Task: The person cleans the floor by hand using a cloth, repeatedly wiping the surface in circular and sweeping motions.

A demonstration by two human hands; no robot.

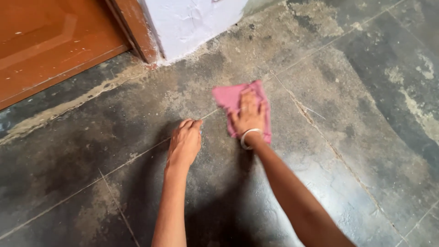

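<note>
Pressed flat, palm down and fingers spread, the right hand (249, 116) bears on a pink cloth (235, 98) and pins it to the floor (347, 137); nothing is pinched, as the cloth lies beneath the palm with its crumpled upper edge showing past the fingertips. A pale bangle (248, 137) circles the right wrist. The left hand (184, 142) holds nothing: it rests just beside the cloth, fingers curled down onto the floor at a tile joint, apparently as a support.

The cloth sits near the middle of the floor, a short way out from the wall corner. Progress is judged as partial. The tiles nearest the person, toward the near edge of the floor, look dark, smooth and slightly glossy, as if wiped. The tiles toward the wall and the far right corner carry pale, crusted patches and grey film, and a light band of residue runs along the base of the door.

Dark stone tiles with thin pale joints make up the surface. A white plastered wall corner (192, 23) and a brown wooden door (50, 41) with its frame (132, 27) bound the far edge.
</note>
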